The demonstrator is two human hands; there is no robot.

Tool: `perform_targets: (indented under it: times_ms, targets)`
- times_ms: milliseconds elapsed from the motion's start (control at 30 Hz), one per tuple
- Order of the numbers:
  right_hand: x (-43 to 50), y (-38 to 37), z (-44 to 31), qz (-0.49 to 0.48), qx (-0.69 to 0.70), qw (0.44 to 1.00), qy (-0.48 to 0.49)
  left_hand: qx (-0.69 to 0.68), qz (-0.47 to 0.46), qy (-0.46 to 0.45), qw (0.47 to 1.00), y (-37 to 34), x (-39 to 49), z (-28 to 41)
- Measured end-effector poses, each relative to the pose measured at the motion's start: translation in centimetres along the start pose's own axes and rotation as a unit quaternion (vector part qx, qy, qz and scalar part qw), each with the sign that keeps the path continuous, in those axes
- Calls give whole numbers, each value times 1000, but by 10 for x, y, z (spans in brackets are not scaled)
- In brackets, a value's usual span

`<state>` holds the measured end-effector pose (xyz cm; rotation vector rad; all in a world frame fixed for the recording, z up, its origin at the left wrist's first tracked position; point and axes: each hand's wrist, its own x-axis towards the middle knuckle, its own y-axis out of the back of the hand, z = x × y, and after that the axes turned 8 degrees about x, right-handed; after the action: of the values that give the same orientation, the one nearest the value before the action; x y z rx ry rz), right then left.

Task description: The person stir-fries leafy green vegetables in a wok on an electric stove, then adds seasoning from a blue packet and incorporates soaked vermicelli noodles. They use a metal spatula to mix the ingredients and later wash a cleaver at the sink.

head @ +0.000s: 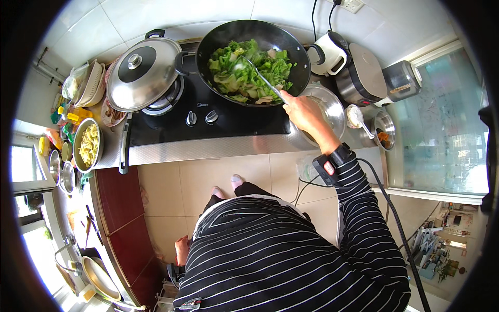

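My right hand (304, 113) grips the handle of a metal cooking utensil (265, 79), whose far end is sunk in chopped leafy greens (249, 74). Paler pieces lie among the leaves, and faint steam rises over them. They fill the bottom of a black wok (300, 74) on the right side of a black gas cooktop (241, 124). My left hand (182, 249) hangs low beside my body, away from the counter, with its fingers curled; whether anything is in it I cannot tell.
On the left burner stands a lidded pan (156, 82), its long handle jutting past the counter edge. A steel bowl of pale shredded food (89, 146) sits further left. Right of the wok are a large steel basin (335, 105), a rice cooker (362, 74) and a white container with a spoon (354, 117).
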<state>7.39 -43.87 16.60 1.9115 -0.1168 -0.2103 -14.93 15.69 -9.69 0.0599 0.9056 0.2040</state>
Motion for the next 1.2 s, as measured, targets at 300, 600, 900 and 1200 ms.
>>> perform_targets:
  times_ms: [300, 600, 900, 1200]
  targets:
    - [17, 9, 38, 104, 17, 989, -103, 69, 19, 72, 995, -10, -25, 17]
    - [-17, 44, 17, 43, 76, 995, -41, 115, -2, 29, 993, -4, -32, 1]
    - [-21, 19, 15, 39, -12, 996, -76, 162, -21, 2, 987, -15, -11, 2]
    - [-23, 41, 25, 61, -27, 988, -139, 59, 46, 102, 992, -26, -5, 17]
